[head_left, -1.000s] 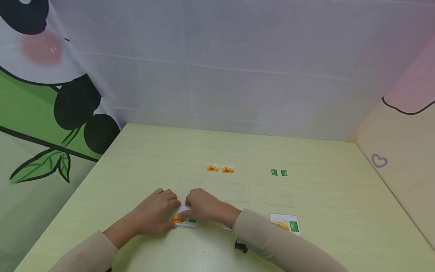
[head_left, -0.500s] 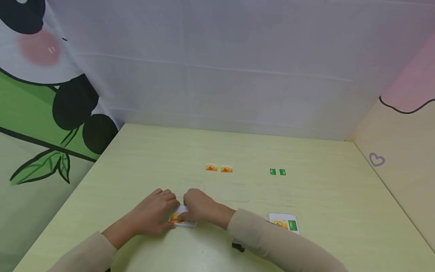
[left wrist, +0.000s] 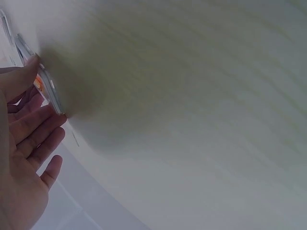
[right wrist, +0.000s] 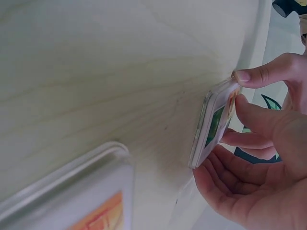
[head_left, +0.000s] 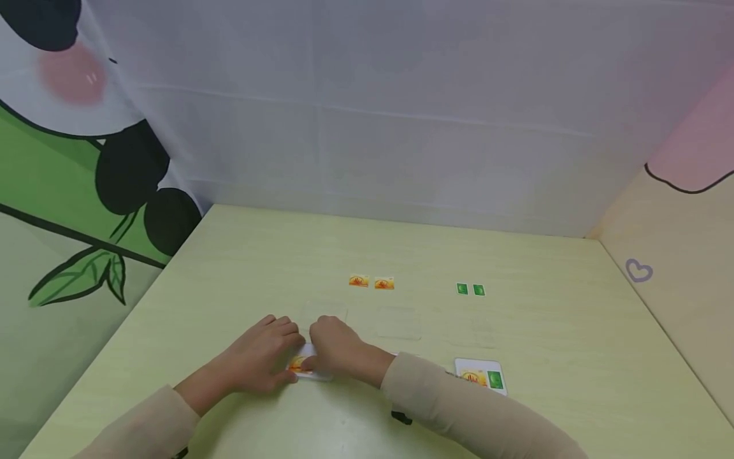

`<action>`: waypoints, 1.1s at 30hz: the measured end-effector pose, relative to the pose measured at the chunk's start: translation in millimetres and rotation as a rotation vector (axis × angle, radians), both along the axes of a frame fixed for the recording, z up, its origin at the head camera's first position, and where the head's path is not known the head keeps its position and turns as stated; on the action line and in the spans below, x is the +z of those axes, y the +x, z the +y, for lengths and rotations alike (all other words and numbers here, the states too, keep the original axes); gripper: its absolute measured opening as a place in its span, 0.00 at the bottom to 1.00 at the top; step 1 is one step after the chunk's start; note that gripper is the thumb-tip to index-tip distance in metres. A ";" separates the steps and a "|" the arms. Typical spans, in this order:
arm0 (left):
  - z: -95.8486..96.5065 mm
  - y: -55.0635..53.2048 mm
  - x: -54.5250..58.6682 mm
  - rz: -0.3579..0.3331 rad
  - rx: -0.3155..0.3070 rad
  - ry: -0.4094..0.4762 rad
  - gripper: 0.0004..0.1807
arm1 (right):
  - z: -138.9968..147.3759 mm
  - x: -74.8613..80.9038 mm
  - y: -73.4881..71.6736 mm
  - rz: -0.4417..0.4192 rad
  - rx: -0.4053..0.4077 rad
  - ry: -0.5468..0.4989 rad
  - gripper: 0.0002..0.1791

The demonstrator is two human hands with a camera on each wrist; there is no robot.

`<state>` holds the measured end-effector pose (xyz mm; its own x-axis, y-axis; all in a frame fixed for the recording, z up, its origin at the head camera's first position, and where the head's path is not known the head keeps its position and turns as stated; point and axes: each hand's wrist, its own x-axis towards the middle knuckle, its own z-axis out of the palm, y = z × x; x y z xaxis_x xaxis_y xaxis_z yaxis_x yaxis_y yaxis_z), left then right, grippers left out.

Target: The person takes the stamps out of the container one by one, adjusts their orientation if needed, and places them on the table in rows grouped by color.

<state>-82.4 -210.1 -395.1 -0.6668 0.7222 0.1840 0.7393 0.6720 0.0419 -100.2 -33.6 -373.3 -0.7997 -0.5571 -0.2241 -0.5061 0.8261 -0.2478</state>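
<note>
A small clear plastic frame with a white face [head_left: 318, 376] lies near the table's front, an orange picture sticker [head_left: 299, 364] on it. In the right wrist view a green sticker [right wrist: 214, 125] shows beside the orange one. My left hand [head_left: 260, 357] holds the frame's left side between thumb and fingers. From the right, my right hand [head_left: 339, 347] grips the same frame; its thumb [right wrist: 252, 112] is on the orange sticker and its fingers are bent at the far edge. In the head view the right hand covers the green sticker.
Another frame [head_left: 480, 370] bearing orange and green stickers lies to the right; one between is mostly under my right sleeve. Two orange stickers [head_left: 371, 282] and two green stickers [head_left: 471, 289] lie further back. Faint clear rectangular pieces [head_left: 398, 322] lie in a row before them.
My right hand and forearm have shifted slightly left, and the green sticker on the held frame is now hidden in the head view. The left hand has stayed in place.
</note>
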 end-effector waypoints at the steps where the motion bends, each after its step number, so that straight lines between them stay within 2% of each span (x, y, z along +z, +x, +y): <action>1: -0.1 -0.2 0.0 0.002 -0.001 0.000 0.22 | -0.6 -0.1 0.2 0.003 0.000 0.006 0.21; 9: -0.8 -1.3 -1.8 -0.001 0.001 -0.008 0.22 | -3.5 -2.2 0.0 0.025 -0.008 0.029 0.22; 15: -0.2 -1.1 -0.4 -0.012 0.005 -0.009 0.22 | -2.3 -3.5 -2.6 0.015 -0.008 0.005 0.21; 24: 1.0 -0.8 2.0 -0.024 0.014 -0.013 0.23 | 1.0 -0.8 -8.7 0.013 0.039 -0.024 0.17; 33: 1.7 -1.7 1.9 -0.037 0.016 -0.012 0.22 | 0.6 -4.8 -13.3 -0.007 0.033 -0.037 0.16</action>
